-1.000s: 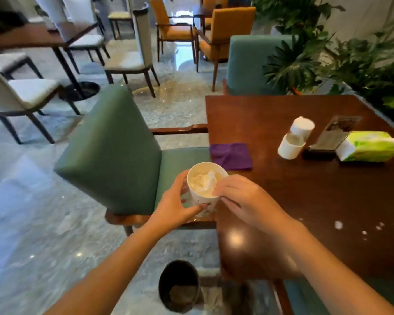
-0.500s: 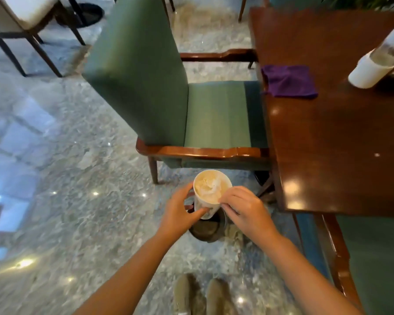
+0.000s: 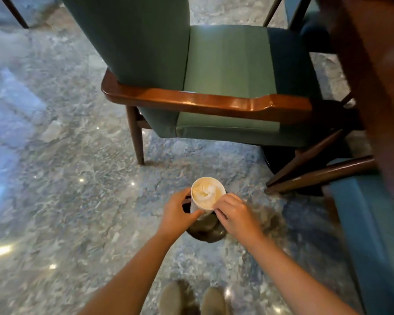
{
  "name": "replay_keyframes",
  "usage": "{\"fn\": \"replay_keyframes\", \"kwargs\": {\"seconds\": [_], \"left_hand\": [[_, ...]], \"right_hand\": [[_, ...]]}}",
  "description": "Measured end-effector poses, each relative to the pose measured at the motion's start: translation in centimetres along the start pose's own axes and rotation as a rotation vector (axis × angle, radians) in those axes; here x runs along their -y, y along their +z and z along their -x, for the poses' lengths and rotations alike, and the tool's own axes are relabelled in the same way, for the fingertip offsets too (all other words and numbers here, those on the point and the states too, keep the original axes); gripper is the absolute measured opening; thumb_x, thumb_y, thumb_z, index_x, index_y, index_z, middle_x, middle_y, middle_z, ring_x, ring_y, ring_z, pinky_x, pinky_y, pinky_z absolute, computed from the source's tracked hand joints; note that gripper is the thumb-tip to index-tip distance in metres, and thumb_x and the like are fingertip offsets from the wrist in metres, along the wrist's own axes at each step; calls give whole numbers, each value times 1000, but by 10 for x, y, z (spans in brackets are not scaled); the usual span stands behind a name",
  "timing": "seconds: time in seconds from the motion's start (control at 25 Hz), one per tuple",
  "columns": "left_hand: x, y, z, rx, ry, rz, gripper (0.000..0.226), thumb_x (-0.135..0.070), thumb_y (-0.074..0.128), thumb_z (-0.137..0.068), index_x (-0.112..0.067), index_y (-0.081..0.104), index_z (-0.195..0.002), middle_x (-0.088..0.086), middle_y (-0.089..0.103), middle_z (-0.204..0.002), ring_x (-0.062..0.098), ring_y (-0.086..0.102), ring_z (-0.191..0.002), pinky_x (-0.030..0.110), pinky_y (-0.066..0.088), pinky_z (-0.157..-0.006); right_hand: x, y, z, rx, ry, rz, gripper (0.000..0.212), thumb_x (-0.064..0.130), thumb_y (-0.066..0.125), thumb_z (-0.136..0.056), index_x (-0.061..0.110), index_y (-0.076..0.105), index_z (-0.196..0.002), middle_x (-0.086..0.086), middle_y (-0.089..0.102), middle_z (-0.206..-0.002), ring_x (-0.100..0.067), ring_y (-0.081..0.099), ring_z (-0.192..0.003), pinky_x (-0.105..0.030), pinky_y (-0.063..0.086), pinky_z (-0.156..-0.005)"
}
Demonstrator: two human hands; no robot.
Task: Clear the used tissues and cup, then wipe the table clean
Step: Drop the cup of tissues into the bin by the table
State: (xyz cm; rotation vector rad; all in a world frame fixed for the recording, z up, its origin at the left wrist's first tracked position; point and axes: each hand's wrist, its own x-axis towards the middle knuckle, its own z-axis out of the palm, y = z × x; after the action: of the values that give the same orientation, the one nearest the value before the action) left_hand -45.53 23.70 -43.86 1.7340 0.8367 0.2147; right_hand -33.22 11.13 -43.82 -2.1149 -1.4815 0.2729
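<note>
Your left hand (image 3: pixel 176 214) and right hand (image 3: pixel 236 215) both grip the white paper cup (image 3: pixel 204 196) stuffed with crumpled tissues (image 3: pixel 204 191). It stands nearly upright, mouth up, directly above the dark round bin (image 3: pixel 206 230) on the floor.

A polished grey marble floor (image 3: pixel 62 178) is spreading out below and to the left of the hands, glinting with small ceiling-light reflections. Just beyond the hands, a green chair (image 3: pixel 225 64) with a glossy wooden armrest (image 3: pixel 203 102) is standing on dark tapered legs. To the right, a dark wooden table (image 3: pixel 380 76) is looming, blurred, over another teal seat (image 3: pixel 369 223).
</note>
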Motion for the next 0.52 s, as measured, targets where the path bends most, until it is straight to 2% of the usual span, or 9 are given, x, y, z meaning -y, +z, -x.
{"fn": "replay_keyframes", "kwargs": {"seconds": [0.08, 0.16, 0.24, 0.28, 0.4, 0.52], "left_hand": [[37, 15, -13, 10, -33, -17, 51, -16, 82, -69, -26, 58, -112, -14, 62, -105, -1, 58, -92, 6, 44, -78], [74, 29, -24, 19, -103, -45, 57, -22, 84, -67, -24, 57, -117, -10, 63, -111, 6, 61, -98, 17, 50, -82], [98, 40, -31, 53, -184, -106, 71, -27, 83, -67, -21, 50, -130, -6, 60, -122, 9, 59, -106, 26, 50, -88], [103, 43, -33, 70, -212, -134, 76, -26, 83, -68, -19, 46, -134, -4, 58, -125, 10, 56, -109, 25, 47, -89], [96, 43, -41, 109, -227, -221, 74, -24, 79, -73, -17, 42, -136, -1, 55, -124, 12, 53, -113, 20, 40, -88], [54, 23, -38, 224, -148, -475, 55, -31, 71, -80, -19, 50, -130, 1, 58, -122, 15, 56, -109, 27, 46, -89]], "right_hand": [[-20, 33, 4, 35, -6, 25, 13, -3, 71, -71, 8, 64, -72, -6, 62, -76, -20, 54, -83, -24, 44, -75], [-38, 62, 7, 88, -17, 69, 12, -2, 69, -71, 8, 63, -70, -5, 61, -74, -21, 57, -83, -27, 49, -74], [-54, 84, 11, 181, 18, 119, 16, -1, 75, -65, 9, 65, -72, -5, 63, -76, -23, 61, -82, -30, 55, -71], [-59, 90, 11, 221, 58, 130, 20, 0, 78, -62, 9, 66, -75, -5, 65, -79, -23, 62, -83, -31, 57, -70], [-65, 89, 6, 275, 151, 132, 27, 6, 78, -65, 7, 69, -91, -8, 67, -88, -27, 63, -89, -36, 57, -73], [-39, 48, -9, 322, 201, 161, 27, 17, 67, -81, 9, 65, -107, -8, 66, -101, -27, 57, -101, -37, 51, -85]]}}
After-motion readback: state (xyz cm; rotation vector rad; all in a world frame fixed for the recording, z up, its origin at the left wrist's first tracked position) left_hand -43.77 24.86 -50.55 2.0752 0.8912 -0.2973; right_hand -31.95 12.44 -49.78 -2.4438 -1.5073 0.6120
